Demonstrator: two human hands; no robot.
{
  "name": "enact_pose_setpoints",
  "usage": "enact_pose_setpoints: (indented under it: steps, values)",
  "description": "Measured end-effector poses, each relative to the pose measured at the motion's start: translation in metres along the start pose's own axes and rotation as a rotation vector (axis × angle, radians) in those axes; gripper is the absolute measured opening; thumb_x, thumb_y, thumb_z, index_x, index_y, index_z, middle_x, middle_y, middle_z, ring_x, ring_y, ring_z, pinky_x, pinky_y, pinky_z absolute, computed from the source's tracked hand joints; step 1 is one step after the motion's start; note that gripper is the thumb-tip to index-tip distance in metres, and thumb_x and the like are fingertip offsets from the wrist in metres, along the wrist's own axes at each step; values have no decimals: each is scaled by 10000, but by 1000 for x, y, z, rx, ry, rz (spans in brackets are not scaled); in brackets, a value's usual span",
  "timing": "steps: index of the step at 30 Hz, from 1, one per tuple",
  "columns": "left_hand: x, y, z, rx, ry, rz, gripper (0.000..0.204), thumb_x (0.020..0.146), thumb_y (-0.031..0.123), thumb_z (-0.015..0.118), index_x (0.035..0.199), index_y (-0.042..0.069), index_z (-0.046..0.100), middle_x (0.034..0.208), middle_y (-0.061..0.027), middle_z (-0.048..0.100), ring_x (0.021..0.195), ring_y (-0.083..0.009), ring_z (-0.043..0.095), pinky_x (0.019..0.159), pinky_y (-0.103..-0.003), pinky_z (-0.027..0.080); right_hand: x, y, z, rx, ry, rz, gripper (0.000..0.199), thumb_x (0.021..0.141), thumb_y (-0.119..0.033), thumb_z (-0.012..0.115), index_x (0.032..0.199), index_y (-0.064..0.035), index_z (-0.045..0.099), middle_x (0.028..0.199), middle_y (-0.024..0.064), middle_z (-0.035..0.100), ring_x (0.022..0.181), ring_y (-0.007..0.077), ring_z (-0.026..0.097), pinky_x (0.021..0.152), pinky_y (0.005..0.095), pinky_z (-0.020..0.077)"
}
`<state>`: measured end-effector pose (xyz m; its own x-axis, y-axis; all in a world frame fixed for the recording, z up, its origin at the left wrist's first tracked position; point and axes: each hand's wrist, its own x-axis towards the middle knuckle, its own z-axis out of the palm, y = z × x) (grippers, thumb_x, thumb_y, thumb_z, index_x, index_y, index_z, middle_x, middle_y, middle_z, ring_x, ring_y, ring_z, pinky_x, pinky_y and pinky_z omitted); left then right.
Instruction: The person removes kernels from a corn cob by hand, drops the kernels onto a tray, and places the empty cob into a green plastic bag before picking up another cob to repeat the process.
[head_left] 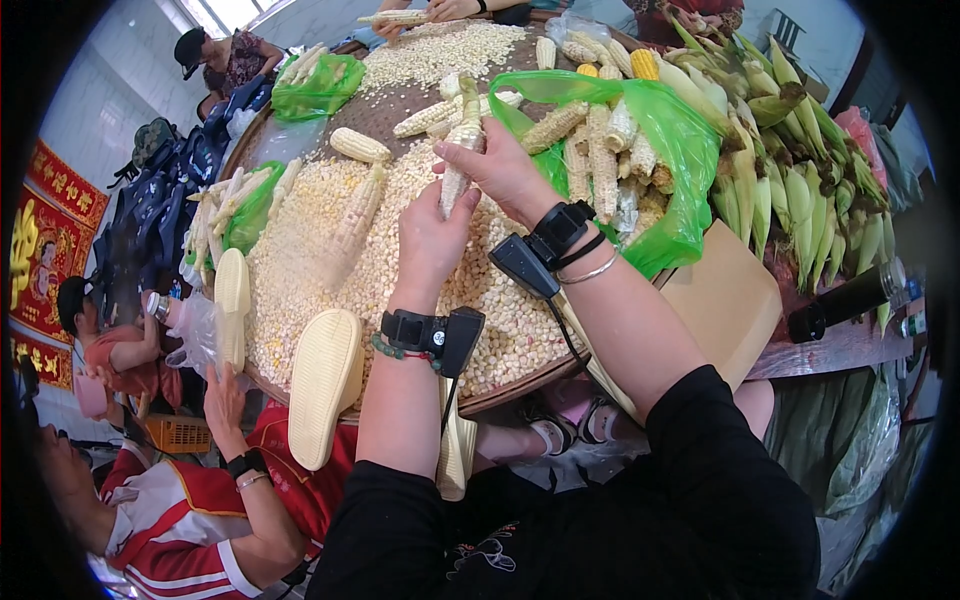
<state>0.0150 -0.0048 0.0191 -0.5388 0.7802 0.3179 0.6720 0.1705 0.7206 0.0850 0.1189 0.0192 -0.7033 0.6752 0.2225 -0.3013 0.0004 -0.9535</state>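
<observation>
While both hands [470, 205] clasp the upright corn cob [462, 150], forearms angle inward.

The single head view looks steeply down, close over the round tray [300, 405] of kernels.

Both hands, left hand [430, 235] and right hand [500, 170], hold a cob [460, 150] over a round tray [300, 130] heaped with kernels [310, 250]. A green bag [680, 150] of cobs crowds the right hand's side. Loose cobs [358, 145] lie ahead. Pale slippers [322, 385] rest on the near rim at the left. The kernel heap left of the hands lies open.
</observation>
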Motion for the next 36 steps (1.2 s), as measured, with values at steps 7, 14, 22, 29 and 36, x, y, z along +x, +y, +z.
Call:
enact_pose_setpoints:
  steps: [7,14,22,29,36]
  values:
    - [1,-2,2,-40,-6,-25,344,887,297,677,997,-28,657,737,-154,658,649,-235,601,630,-365,453,0,2,2,-7,-20,-52,331,948,-196,628,1151,15,475,994,116,655,868,155,647,671,280,542]
    - [5,-17,3,-175,-24,-65,324,917,322,672,929,1,632,603,1,551,493,-92,496,471,-269,368,1,-3,-2,35,-138,-28,382,962,-167,595,1248,29,433,1102,132,648,1000,169,634,839,295,517]
    - [4,-14,4,-187,17,-55,327,914,328,678,950,5,641,598,21,540,491,-77,470,469,-266,365,-2,-7,2,150,-118,-34,389,947,-142,613,1247,34,438,1115,129,634,1021,183,640,844,304,524]
    - [2,-6,2,-61,11,13,307,903,300,683,956,-1,661,619,4,562,535,-100,479,524,-296,386,-4,-9,-1,4,-75,-32,355,944,-155,619,1201,37,467,1039,123,658,960,161,642,779,294,529]
    - [5,-12,3,-157,-16,-57,293,910,314,682,918,24,644,599,25,530,503,-70,474,465,-259,353,-3,-6,-2,63,-141,-56,435,961,-166,594,1306,28,414,1119,126,646,1050,168,620,832,292,507]
